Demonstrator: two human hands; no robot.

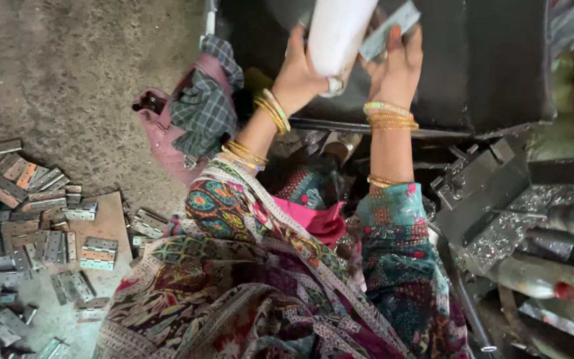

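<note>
Head view: left hand (300,70) has its fingers wrapped round a white plastic bottle (337,33) at 12 o'clock, while the right hand (396,66) pinches a flat metal hinge (390,30) just beside it. The bottle looks light and smooth, best gripped mid-body. More hinges (28,226) are piled on the floor (68,80) at 9 o'clock.

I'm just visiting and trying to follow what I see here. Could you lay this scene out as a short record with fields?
Left hand: grip on a white cylinder, raised
Right hand: holds a flat grey metal piece beside the cylinder
Wrists: gold bangles
Behind the hands: dark machine body
Floor, left: heap of metal hinges
Near the left arm: pink bag with checked cloth
Lower right: plastic bottle, red cap
</note>
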